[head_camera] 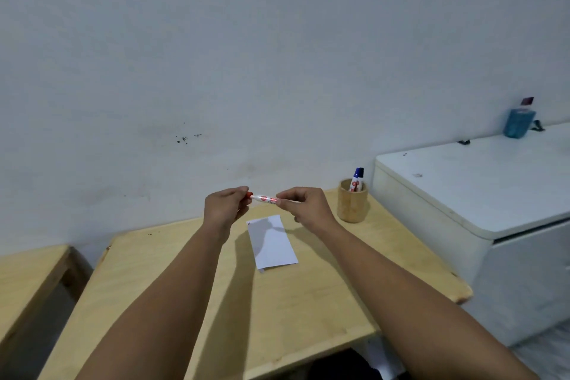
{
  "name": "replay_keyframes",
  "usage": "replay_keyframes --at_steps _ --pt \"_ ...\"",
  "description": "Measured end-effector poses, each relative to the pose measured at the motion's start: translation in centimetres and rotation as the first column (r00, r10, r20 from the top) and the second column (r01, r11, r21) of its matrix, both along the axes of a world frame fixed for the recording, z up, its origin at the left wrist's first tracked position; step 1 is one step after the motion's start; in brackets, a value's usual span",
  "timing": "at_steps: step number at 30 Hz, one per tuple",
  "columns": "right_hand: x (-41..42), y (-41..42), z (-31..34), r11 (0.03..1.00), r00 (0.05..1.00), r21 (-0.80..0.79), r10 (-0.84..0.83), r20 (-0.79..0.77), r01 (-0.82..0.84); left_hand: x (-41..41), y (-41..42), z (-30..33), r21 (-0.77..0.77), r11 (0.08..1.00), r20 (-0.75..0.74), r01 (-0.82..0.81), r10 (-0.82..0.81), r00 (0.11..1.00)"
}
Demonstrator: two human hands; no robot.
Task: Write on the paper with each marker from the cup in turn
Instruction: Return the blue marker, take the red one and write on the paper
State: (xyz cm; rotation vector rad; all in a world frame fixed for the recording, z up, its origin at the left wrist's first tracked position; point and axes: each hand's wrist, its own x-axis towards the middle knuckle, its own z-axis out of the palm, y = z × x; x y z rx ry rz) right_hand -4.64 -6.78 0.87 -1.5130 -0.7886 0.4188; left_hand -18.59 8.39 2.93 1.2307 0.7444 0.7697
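Both hands hold one red marker level in the air above the far end of the paper. My left hand pinches its red cap end. My right hand grips the white barrel at the other end. The white paper lies flat on the wooden table, with a tiny mark at its far left corner. To the right stands a wooden cup holding two markers, a blue cap and a dark cap showing.
A white chest-like cabinet stands right of the table, with a blue container at its back. A second wooden table is at the left. A plain wall runs behind everything.
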Motion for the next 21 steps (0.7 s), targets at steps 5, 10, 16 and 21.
replay_keyframes --at_steps 5,10,16,21 --pt "1.4 -2.4 0.6 0.999 0.999 0.013 -0.043 0.026 0.043 1.5 -1.9 1.1 0.051 0.998 -0.022 0.043 -0.042 0.999" --pt "2.5 -4.1 1.1 0.995 0.992 0.004 -0.097 0.078 0.097 3.7 -4.2 1.7 0.075 0.995 -0.031 0.073 -0.071 0.997" --pt "3.9 -5.7 1.2 0.979 0.962 0.027 -0.203 0.182 0.202 7.2 -6.9 2.9 0.060 0.996 0.008 0.059 -0.060 0.998" --pt "7.3 -7.2 3.5 0.917 0.859 -0.293 -0.094 0.503 0.272 10.5 -8.3 5.1 0.259 0.926 -0.040 0.275 -0.274 0.961"
